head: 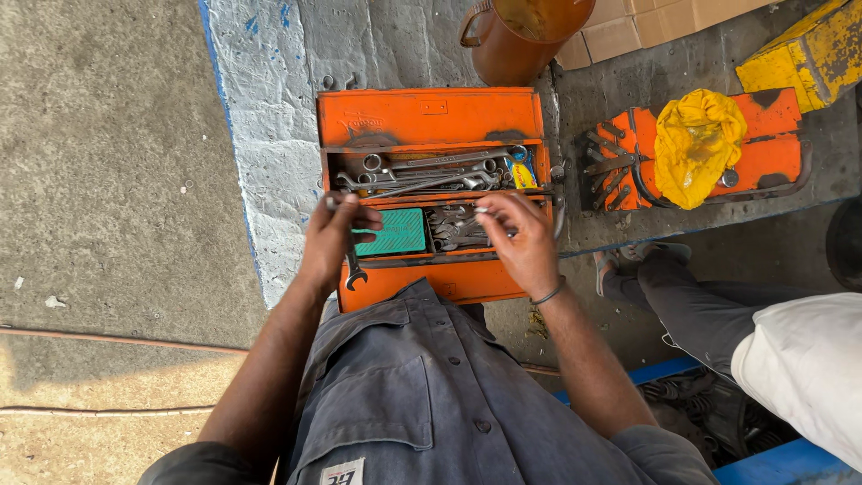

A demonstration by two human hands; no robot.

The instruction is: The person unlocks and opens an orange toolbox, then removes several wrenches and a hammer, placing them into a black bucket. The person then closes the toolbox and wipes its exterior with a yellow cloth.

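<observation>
Toolbox: open orange metal cantilever toolbox [431, 117] sits on the concrete floor [108, 162], over the edge of a grey-white woven sheet [269, 135], right in front of me.
Upper tray: a jumble of loose steel spanners [422, 172] fills it, with a small yellow packet [521, 172] at its right end.
Lower tray: a flat green box [391, 232] lies in the left half, more steel tools [453, 229] in the right half.
Left hand: my left hand [330, 241] hovers over the left end of the lower tray, fingers clenched around a dark open-ended spanner [353, 268] whose jaw end hangs down toward the toolbox's near edge.
Right hand: my right hand [521, 241] is over the right half of the lower tray, fingers pinching a small steel piece [482, 211] I cannot identify.
Surroundings: a second orange toolbox [763, 144] with a crumpled yellow cloth [696, 144] stands to the right, another person's grey-trousered leg [691, 292] beside it.
</observation>
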